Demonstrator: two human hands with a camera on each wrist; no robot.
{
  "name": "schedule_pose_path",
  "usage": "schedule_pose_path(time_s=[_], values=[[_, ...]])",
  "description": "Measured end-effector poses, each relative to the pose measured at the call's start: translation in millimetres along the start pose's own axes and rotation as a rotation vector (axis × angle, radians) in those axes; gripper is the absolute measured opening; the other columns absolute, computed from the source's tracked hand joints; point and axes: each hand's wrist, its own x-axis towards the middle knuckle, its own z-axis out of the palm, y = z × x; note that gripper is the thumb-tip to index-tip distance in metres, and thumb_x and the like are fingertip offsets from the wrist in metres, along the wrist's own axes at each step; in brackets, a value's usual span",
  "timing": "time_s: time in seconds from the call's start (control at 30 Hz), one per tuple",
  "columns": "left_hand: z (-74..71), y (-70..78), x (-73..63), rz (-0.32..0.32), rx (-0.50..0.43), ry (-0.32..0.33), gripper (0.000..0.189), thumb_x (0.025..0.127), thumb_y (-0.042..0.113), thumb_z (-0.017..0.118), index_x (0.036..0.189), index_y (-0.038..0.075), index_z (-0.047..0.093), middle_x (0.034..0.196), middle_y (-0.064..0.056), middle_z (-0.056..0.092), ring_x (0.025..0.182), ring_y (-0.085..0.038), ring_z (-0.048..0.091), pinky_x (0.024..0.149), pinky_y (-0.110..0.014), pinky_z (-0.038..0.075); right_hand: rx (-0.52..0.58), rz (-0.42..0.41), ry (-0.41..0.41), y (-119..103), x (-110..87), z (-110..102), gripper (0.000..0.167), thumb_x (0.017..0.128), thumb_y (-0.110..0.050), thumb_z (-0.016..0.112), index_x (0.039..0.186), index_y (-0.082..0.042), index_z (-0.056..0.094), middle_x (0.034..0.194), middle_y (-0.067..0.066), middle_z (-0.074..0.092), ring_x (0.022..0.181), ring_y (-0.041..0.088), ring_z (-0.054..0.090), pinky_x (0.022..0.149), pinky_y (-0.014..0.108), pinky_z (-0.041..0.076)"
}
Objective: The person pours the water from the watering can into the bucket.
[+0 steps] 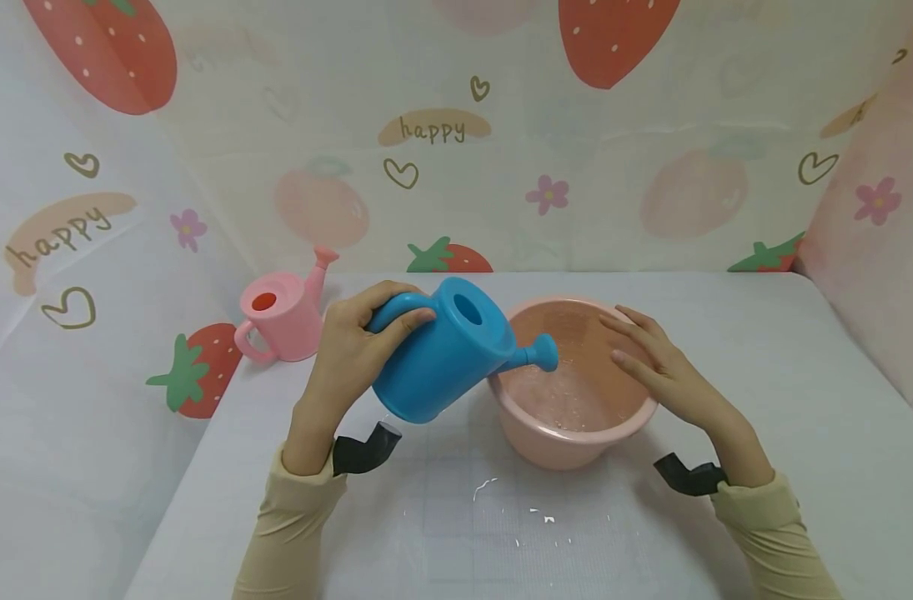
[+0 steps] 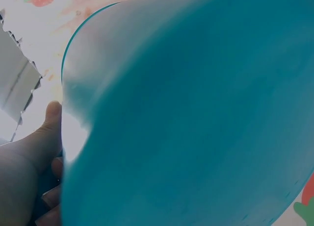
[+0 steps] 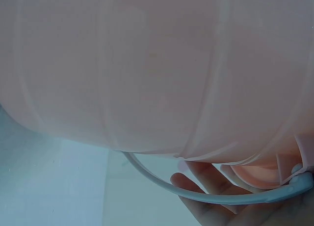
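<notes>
In the head view my left hand (image 1: 354, 346) grips the handle of a blue watering can (image 1: 441, 358). The can is held above the table and tilted, its round spout head over the left side of a pink bucket (image 1: 554, 450). Clear water with bubbles (image 1: 561, 400) lies inside the bucket. At the bucket's right rim is my right hand (image 1: 662, 367), fingers extended over the opening. The right wrist view shows the bucket's grey carrying handle (image 3: 216, 197) crossing in front of those fingers. Blue plastic fills most of the left wrist view.
A pink watering can (image 1: 287, 321) stands at the back left of the white table. Water drops (image 1: 549, 519) are scattered on the transparent sheet in front of the bucket. Strawberry-patterned cloth (image 1: 441, 200) hangs around the back and sides.
</notes>
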Motion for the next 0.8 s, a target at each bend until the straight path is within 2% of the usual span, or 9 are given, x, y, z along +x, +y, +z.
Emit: schedule_pose_path(time_s=[0.43, 0.63, 0.8], values=[[0.7, -1.9, 0.3, 0.016, -0.001, 0.002, 0.022, 0.082, 0.023, 0.07, 0.102, 0.013, 0.067, 0.094, -0.006, 0.069, 0.09, -0.02, 0.065, 0.083, -0.043, 0.053, -0.002, -0.01, 0.013, 2.3, 0.5, 1.3, 0.051, 0.095, -0.015, 0.052, 0.142, -0.021, 0.037, 0.151, 0.005, 0.018, 0.138, 0.034, 0.018, 0.098, 0.068, 0.025], [0.5, -1.5, 0.4, 0.007, 0.004, -0.001, 0.023, 0.082, 0.024, 0.07, 0.102, 0.013, 0.067, 0.095, -0.005, 0.069, 0.091, -0.021, 0.065, 0.083, -0.044, 0.053, 0.0, -0.006, 0.02, 2.4, 1.0, 2.2, 0.048, 0.095, -0.019, 0.051, 0.142, -0.022, 0.038, 0.151, 0.004, 0.018, 0.138, 0.031, 0.018, 0.1, 0.066, 0.025], [0.6, -1.6, 0.5, 0.005, 0.003, -0.002, 0.022, 0.082, 0.024, 0.07, 0.102, 0.013, 0.067, 0.095, -0.005, 0.069, 0.091, -0.021, 0.065, 0.083, -0.044, 0.053, -0.001, -0.012, 0.014, 1.9, 0.6, 1.5, 0.05, 0.095, -0.017, 0.052, 0.142, -0.022, 0.037, 0.152, 0.006, 0.018, 0.138, 0.033, 0.017, 0.098, 0.067, 0.025]])
